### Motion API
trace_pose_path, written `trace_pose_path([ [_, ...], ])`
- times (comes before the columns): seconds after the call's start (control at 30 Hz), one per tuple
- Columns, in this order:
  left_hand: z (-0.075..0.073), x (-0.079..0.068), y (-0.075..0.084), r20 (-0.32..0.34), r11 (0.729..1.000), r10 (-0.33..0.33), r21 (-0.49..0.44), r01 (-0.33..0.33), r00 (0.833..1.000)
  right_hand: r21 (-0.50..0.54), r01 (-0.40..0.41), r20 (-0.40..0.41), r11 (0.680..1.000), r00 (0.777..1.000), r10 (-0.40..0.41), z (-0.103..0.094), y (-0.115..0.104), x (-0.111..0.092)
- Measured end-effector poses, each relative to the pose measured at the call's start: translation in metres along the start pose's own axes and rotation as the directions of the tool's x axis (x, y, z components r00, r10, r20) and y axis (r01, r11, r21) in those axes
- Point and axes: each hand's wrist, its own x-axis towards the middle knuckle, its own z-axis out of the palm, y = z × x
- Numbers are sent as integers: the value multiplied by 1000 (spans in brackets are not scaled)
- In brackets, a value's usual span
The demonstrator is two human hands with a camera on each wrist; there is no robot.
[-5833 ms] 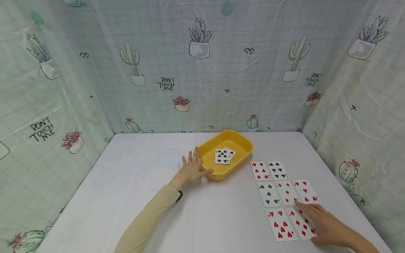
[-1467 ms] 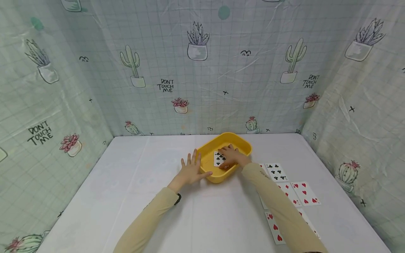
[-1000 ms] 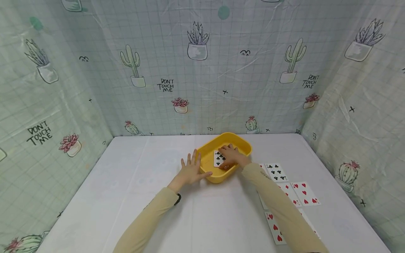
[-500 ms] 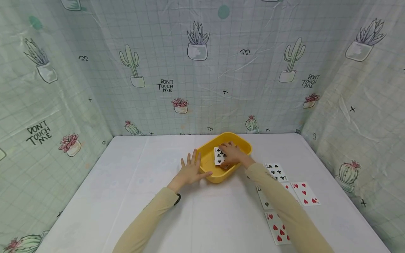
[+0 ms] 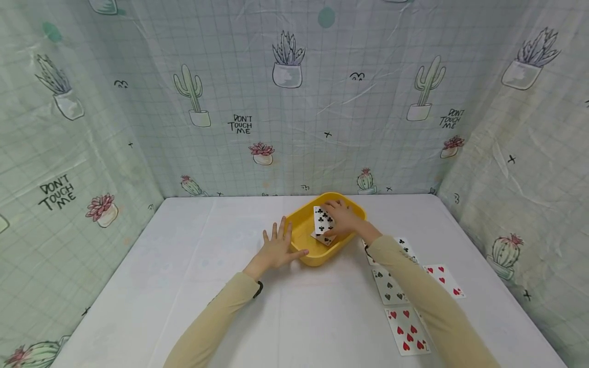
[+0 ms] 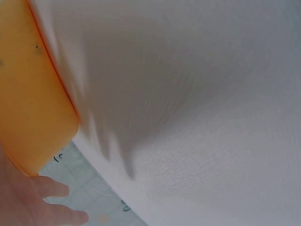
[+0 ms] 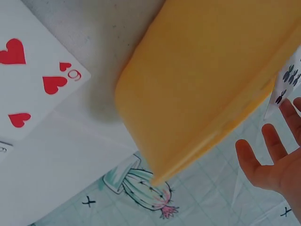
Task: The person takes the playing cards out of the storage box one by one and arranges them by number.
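Observation:
A yellow tray (image 5: 314, 259) stands near the table's back edge. My left hand (image 5: 273, 250) has its fingers spread and touches the tray's left side; in the left wrist view the left hand (image 6: 28, 202) shows beside the tray wall (image 6: 37, 99). Over the tray, my right hand (image 5: 344, 219) pinches a seven of clubs playing card (image 5: 320, 221), raised and tilted. Beneath it a second playing card (image 5: 327, 241) lies on the tray floor, partly covered. The right wrist view shows the clubs card (image 7: 289, 77) at the right hand's fingertips (image 7: 289, 113).
Face-up playing cards lie in rows right of the tray, among them a seven of hearts (image 5: 407, 331), a spades card (image 5: 388, 287) and a hearts card (image 5: 445, 280). My right sleeve (image 5: 423, 291) hides several. A patterned cloth (image 5: 294, 128) hangs behind the white table (image 5: 184, 286).
From above the table cards, my right hand went into the tray, took hold of the clubs card and has lifted it slightly away, uncovering more of the card beneath. The left hand stayed put.

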Motion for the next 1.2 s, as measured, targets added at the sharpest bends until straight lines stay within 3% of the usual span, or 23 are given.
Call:
trace_pose_path([
  [0.17,1,2,-1,5,1000,2,-4,-2,1000,12,29,-24,1000,999,-29,-7,1,-8],
  [0.53,2,3,-1,-6,1000,11,-1,-11,1000,-98,62,-86,993,994,-70,-21,9,-27],
  [0.87,-1,1,-1,0,1000,-4,-24,4,1000,-119,68,-116,991,990,-81,-38,11,-61],
  [1.2,1,2,-1,-1,1000,-4,-28,4,1000,-160,98,-146,982,982,-122,-43,14,-97],
])
